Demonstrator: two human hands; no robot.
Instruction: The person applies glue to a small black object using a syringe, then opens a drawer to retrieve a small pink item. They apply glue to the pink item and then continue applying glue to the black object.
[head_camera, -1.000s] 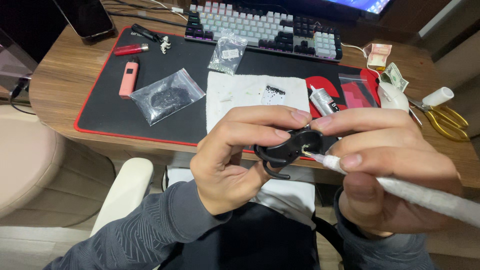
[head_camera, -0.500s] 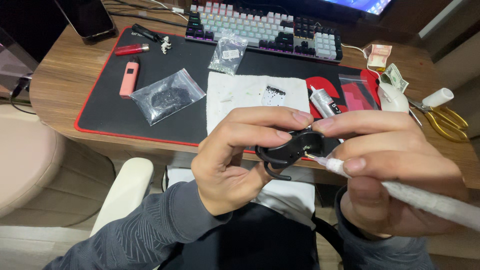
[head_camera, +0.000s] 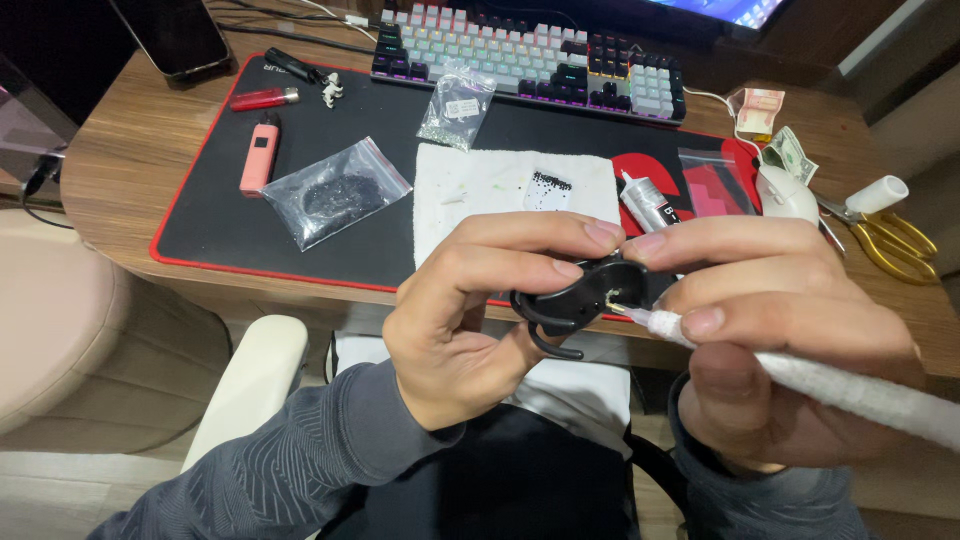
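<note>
Left hand (head_camera: 460, 320) fingers pinch a small black curved piece (head_camera: 575, 298); right hand (head_camera: 790, 340) fingers grip a white applicator pen (head_camera: 800, 375), tip at the piece, work apparently midway.

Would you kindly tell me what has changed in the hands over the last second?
Almost nothing: the left hand still pinches the small black curved part, and the right hand keeps the white pen-like tool with its tip against it. Neither grip was released; the desk items stayed put.

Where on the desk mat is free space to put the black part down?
Bare mat lies below the pink device, left of the bag of black bits. Another patch sits between the keyboard and white cloth. The right end, near the glue tube and scissors, is crowded.
</note>
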